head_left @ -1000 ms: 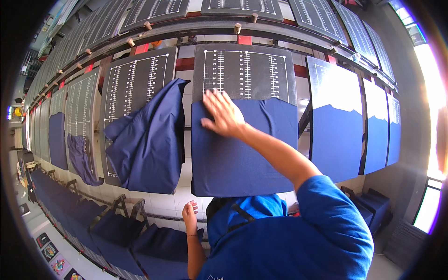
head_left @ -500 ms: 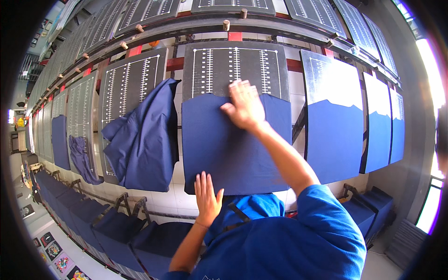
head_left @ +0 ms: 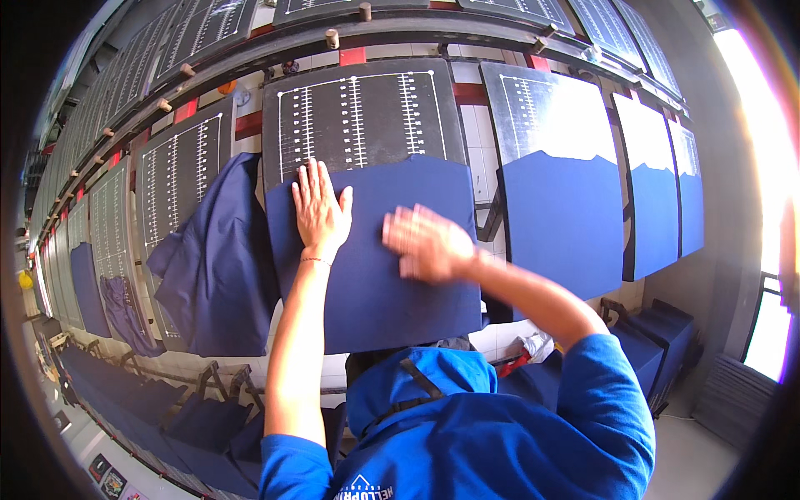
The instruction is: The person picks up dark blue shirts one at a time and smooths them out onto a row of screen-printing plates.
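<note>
A navy fabric panel (head_left: pixel 383 312) lies smooth over the near part of a dark board (head_left: pixel 383 117) printed with white ruled scales. Flat on its far left part rests my left hand (head_left: pixel 321 215), fingers stretched out, the tips reaching about the cloth's far edge. Over the middle right of the same panel is my right hand (head_left: pixel 427 245), blurred by motion, its fingers extended and nothing held in it. On the board to the left, a loose navy cloth (head_left: pixel 218 271) hangs in folds.
To the right, more boards carry flat navy panels (head_left: pixel 562 225). A dark rail with wooden pegs (head_left: pixel 332 38) runs behind the row, with further boards beyond it. Navy-covered boards (head_left: pixel 137 408) stand low at the left. Bright windows (head_left: pixel 762 125) light the right side.
My left hand has moved from the panel's near left corner to its far left part. The right hand has come back from the far edge toward the middle. The view has shifted.
</note>
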